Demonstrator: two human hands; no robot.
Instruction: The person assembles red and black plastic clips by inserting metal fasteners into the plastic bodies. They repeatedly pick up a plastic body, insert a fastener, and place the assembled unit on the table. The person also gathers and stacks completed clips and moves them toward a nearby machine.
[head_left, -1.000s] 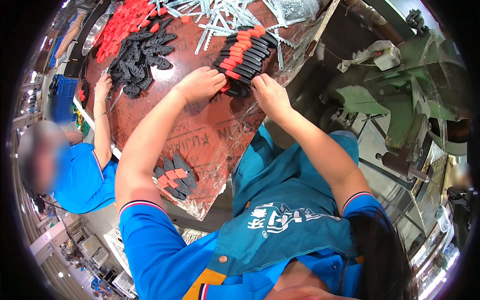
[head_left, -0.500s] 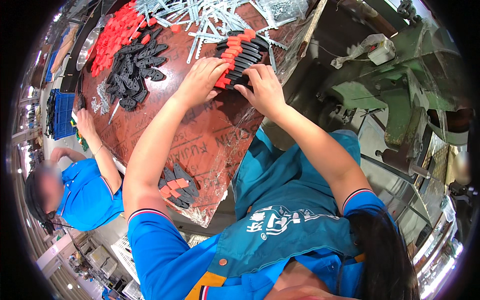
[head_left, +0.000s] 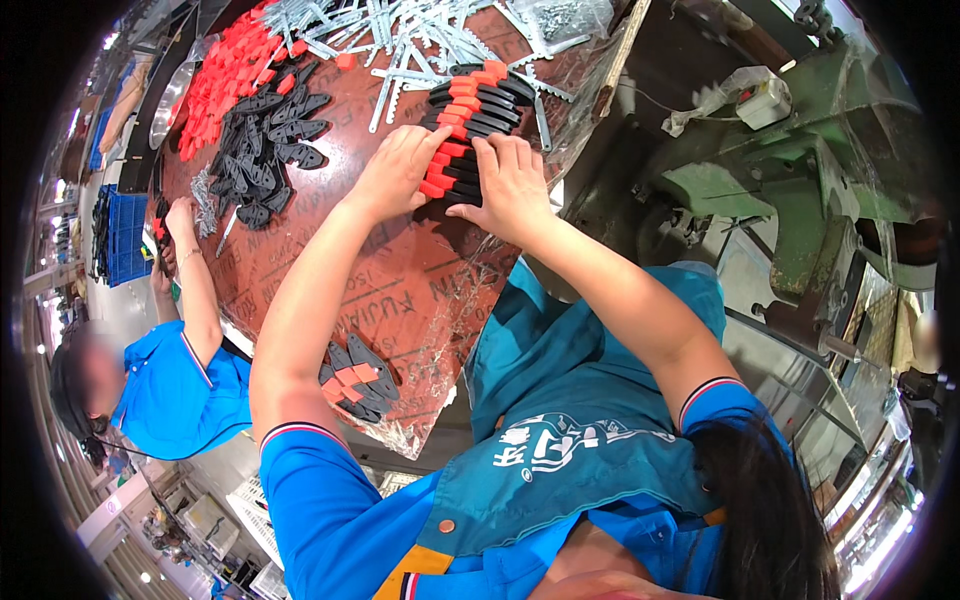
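A row of black plastic parts with red blocks (head_left: 464, 104) stands packed together on the brown table, running away from me. My left hand (head_left: 398, 172) is closed against the left side of its near part, fingertips at the red blocks. From the right, my right hand (head_left: 512, 188) presses the same near part, fingers bent over the black pieces and thumb low at the near end. My fingers hide some of the nearest pieces. Closer to me, a small group of black parts with red blocks (head_left: 352, 376) lies at the table's near corner.
Loose black parts (head_left: 265, 150) and a pile of red blocks (head_left: 225, 85) lie at the left. Toothed metal strips (head_left: 410, 40) spread across the far side. A green machine (head_left: 790, 190) stands at the right. A co-worker's hand (head_left: 180, 218) is at the left table edge.
My hands and the near end of the row have shifted slightly toward me. My right hand's fingers now lie flatter over the parts. The co-worker's arm has moved.
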